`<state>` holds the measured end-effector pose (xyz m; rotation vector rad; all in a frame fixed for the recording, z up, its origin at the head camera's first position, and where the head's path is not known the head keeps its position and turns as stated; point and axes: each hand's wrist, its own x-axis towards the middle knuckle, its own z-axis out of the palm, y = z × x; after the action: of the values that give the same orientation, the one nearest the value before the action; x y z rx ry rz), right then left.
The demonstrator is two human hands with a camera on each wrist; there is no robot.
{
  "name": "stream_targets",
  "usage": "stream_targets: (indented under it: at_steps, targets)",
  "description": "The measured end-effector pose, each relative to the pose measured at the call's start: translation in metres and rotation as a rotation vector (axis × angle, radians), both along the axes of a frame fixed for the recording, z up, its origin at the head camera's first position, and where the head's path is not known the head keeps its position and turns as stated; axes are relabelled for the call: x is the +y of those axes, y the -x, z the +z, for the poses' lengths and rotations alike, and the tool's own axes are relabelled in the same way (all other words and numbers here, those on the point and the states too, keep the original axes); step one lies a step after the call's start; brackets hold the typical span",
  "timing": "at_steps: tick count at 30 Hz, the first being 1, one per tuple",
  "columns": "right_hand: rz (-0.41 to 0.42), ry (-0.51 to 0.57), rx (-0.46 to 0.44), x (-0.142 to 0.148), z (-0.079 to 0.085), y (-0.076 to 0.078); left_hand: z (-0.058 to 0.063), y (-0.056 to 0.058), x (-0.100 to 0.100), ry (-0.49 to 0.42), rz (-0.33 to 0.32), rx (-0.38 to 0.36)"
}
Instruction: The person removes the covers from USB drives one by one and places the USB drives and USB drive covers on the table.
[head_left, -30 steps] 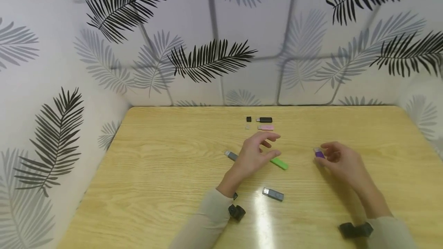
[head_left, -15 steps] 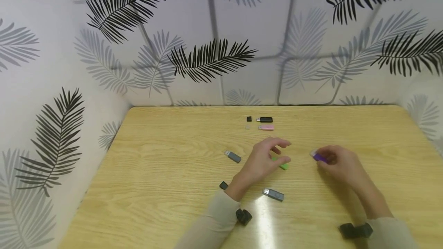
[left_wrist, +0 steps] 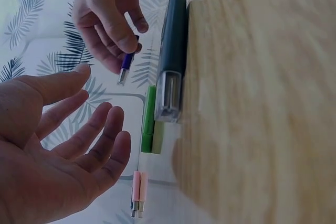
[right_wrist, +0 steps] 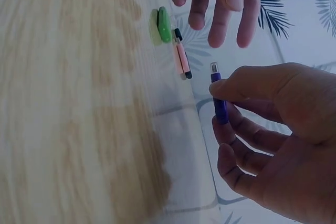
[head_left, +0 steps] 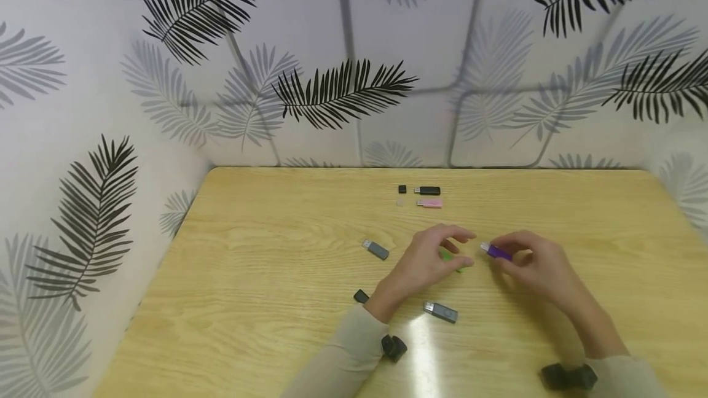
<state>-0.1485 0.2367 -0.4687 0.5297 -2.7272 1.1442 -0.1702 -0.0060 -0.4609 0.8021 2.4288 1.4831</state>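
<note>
Between thumb and fingers my right hand (head_left: 533, 263) pinches a purple USB flash drive (head_left: 498, 253). Its metal plug points left, toward my other hand; the right wrist view shows the purple drive (right_wrist: 220, 103) held above the table. My left hand (head_left: 423, 263) hovers facing it, fingers spread and slightly bent, with nothing in them. A green USB drive (left_wrist: 149, 121) lies on the table beneath the left hand, partly hidden in the head view. Nearer me, a grey USB drive (head_left: 441, 312) lies with its plug to the left.
Another grey USB drive (head_left: 376, 250) lies left of my left hand. A small dark cap (head_left: 361, 296) is beside the left wrist, partly covered. Toward the back are a black drive (head_left: 428, 190), a pink drive (head_left: 430, 203), a black cap (head_left: 402, 189) and a clear cap (head_left: 400, 202).
My left hand has moved right, uncovering the grey drive and the dark cap. My right hand has brought the purple drive leftward, so the two hands are closer together.
</note>
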Motion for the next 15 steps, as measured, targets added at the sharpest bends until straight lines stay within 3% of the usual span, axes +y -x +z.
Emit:
stream_targets:
  at_steps: [15]
  targets:
    - [0.022,-0.009,0.052,-0.017,0.016,-0.007,-0.001,0.0,0.006,-0.049,0.0,-0.084]
